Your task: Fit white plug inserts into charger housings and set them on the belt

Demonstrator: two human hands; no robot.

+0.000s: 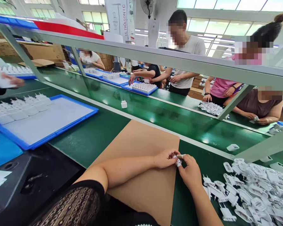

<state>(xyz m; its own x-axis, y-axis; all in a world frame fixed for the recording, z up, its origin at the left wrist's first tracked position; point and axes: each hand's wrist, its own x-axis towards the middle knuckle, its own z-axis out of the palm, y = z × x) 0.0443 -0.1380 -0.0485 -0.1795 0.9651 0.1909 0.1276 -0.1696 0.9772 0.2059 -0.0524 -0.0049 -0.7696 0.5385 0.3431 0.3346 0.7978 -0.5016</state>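
Observation:
My left hand (165, 159) and my right hand (191, 169) meet over the right edge of a brown cardboard sheet (136, 150). Between their fingertips is a small white plastic plug part (178, 163), gripped from both sides and mostly covered by the fingers. One finger of my right hand wears a pale finger cot. To the right of that hand, a heap of loose white plug parts (252, 188) with metal pins spreads over the green table. Some clear plastic film shows among them.
A blue-rimmed tray (68, 125) at left carries white plug adapters; another person's blurred hand (10, 81) is beside it. One adapter (124, 104) stands on the green conveyor (103, 102). A white housing (233, 147) lies near a slanted metal post (266, 146). Co-workers sit and stand across the line.

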